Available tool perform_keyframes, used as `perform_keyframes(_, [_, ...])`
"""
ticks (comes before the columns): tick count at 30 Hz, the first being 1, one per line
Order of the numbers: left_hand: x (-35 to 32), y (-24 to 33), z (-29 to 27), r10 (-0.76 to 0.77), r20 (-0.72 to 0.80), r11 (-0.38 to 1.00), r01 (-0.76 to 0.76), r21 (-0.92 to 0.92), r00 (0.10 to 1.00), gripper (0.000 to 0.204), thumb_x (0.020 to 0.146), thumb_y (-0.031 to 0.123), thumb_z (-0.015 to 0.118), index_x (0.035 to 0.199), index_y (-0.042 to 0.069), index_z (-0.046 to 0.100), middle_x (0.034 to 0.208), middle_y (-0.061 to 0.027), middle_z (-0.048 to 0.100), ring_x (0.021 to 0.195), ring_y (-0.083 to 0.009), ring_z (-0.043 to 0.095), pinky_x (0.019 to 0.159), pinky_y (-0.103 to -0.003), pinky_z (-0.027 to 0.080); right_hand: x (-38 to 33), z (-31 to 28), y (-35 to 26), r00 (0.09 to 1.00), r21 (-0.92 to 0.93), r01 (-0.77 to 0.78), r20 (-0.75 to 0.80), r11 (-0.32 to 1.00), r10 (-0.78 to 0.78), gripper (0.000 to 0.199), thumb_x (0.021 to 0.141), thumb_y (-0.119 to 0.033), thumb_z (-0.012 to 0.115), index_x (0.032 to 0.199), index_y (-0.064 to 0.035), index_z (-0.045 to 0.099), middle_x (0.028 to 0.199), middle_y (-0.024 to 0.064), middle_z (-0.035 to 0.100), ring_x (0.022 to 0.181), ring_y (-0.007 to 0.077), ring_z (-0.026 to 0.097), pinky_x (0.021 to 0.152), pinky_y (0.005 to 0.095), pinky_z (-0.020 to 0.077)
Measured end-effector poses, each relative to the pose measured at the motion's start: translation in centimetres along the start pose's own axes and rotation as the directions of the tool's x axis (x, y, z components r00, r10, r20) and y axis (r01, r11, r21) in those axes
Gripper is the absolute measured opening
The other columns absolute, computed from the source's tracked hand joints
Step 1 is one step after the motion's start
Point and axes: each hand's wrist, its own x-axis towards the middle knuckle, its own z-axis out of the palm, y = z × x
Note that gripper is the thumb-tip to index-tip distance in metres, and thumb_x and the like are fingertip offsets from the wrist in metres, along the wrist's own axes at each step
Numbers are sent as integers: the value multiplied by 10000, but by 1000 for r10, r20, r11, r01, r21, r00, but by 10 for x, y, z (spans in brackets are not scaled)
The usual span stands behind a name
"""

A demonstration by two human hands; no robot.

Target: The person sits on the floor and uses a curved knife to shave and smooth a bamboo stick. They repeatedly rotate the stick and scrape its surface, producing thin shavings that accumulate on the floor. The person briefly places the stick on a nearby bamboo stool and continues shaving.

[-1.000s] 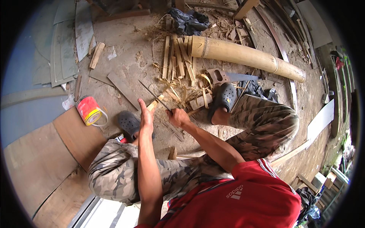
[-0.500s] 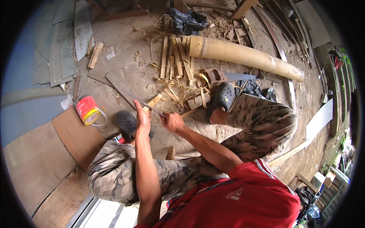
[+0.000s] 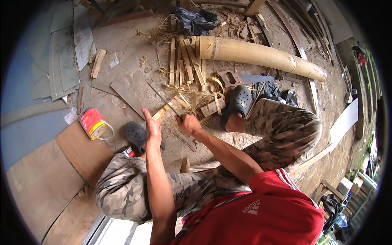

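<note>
In the head view, the left hand (image 3: pixel 152 128) holds a pale bamboo strip (image 3: pixel 162 111), its free end pointing far and to the right. The right hand (image 3: pixel 188 123) is closed in a fist around the grip of a long, narrow knife (image 3: pixel 158 93), whose blade slants far and left across the strip; whether the edge touches it I cannot tell.

Just beyond the hands, curled shavings (image 3: pixel 192 98) litter the dirt floor, with a wood block (image 3: pixel 210 108) on their right. Farther off, a bundle of split bamboo slats (image 3: pixel 183 61) lies beside the near-left end of a thick bamboo pole (image 3: pixel 261 56), which runs off to the right. A handsaw (image 3: pixel 231 78) lies on the near side of the pole, next to a black plastic bag (image 3: pixel 274 94).

The feet, in dark clogs (image 3: pixel 241 100), flank the work on left and right, hemming in the space. A grey board (image 3: pixel 127 98) lies left of the blade. Farther left, a red and yellow bucket (image 3: pixel 93 122) lies tipped beside a plywood sheet (image 3: pixel 83 143).
</note>
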Motion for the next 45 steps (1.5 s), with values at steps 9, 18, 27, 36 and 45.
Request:
perform_keyframes(9, [-3,6,4,-16,-27,1000,17,27,1000,1189,832,882,114,1533,-78,75,1586,-287,181,1515,-319,113,1198,-501,-45,-1,18,23,988,-123,-116,87,986,127,294,970,-275,537,956,-20,683,778,270,648,690,417,662,631,483,528])
perform_keyframes(18, [-3,3,-1,-25,-35,999,24,-25,999,1092,866,850,148,1555,36,-87,1595,-279,151,1503,-348,146,1213,-458,10,5,6,10,959,-16,-231,167,973,231,416,980,-369,537,864,5,677,699,276,611,687,452,641,619,505,500])
perform_keyframes(27, [0,4,-2,10,-51,1000,-9,27,999,1181,834,880,118,1539,-66,55,1582,-298,180,1504,-337,153,1193,-529,-36,-2,16,15,993,-34,-95,68,995,97,457,966,-386,535,811,20,677,762,306,628,777,482,641,667,535,503])
perform_keyframes(36, [0,4,0,-16,-94,1000,16,-5,995,1188,832,884,146,1532,-75,124,1576,-283,224,1501,-341,165,1199,-504,2,5,19,20,975,-123,-140,153,983,158,407,968,-375,535,859,-8,673,724,277,628,734,475,631,655,538,498])
perform_keyframes(45, [-3,3,-3,-25,-11,1000,25,-15,1000,1101,872,843,150,1554,-1,-37,1595,-293,127,1508,-345,130,1205,-461,-24,-2,19,25,988,-128,-125,72,984,134,473,974,-394,519,792,4,700,735,272,655,720,462,662,647,513,534])
